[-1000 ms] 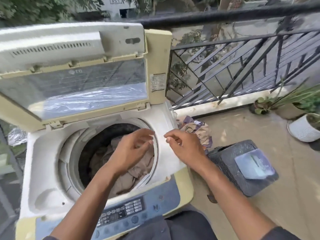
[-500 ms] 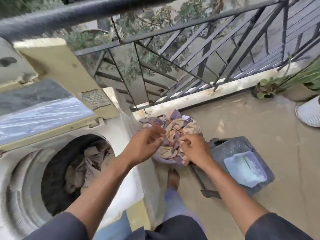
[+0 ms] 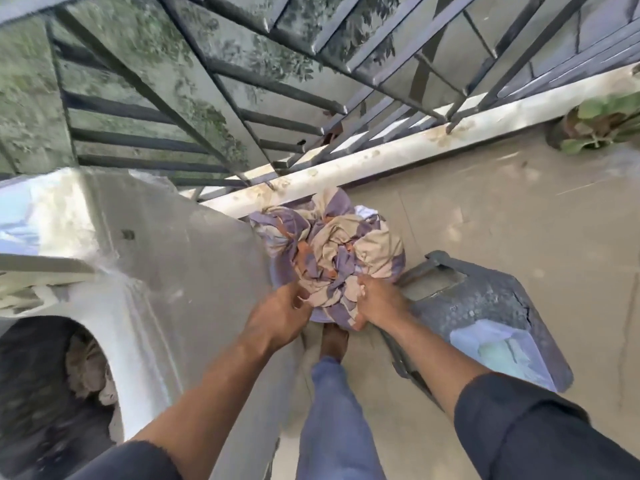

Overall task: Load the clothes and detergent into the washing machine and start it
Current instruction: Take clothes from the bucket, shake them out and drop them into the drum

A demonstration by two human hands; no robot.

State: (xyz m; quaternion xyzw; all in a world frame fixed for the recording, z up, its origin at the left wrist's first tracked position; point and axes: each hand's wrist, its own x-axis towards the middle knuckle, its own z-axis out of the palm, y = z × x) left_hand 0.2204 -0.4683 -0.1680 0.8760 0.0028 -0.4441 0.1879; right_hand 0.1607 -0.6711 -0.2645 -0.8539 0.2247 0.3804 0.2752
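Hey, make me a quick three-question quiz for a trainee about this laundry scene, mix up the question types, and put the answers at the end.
1. True or false: both hands are on the purple and beige cloth bundle.
2. Where does the bundle sit? A) inside the drum B) on the floor beside the washing machine C) on top of the grey bin
3. Fill in: some clothes already lie in the machine's ____.

Key
1. True: the left hand and right hand grip its near edge.
2. B, between the machine and the grey bin.
3. Drum.

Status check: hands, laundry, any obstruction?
Both hands, left and right, on the purple-beige cloth bundle beside the washer. Drum partly loaded. Nothing blocking.
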